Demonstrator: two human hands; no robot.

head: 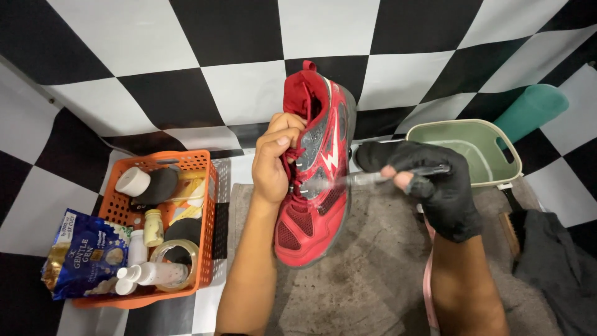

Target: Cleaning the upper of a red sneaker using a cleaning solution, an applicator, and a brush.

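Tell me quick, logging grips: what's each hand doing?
Left hand: closed on the red shoe.
Right hand, black-gloved: closed on a thin brush.

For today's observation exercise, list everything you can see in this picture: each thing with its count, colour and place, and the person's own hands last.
shoe: one, red with grey and white trim, held upright at centre
brush: one, thin, dark handle, in the right hand, tip at the shoe's side
basket: one, orange, at left, holding bottles, jars and a tape roll
pouch: one, blue, leaning at the basket's left end
tub: one, pale green, right of the shoe
roll: one, teal, behind the tub
mat: one, grey, under the shoe
dark cloth: one, grey-black, far right
left hand: bare, gripping the shoe by its laces
right hand: in a black fingerless glove, holding the brush
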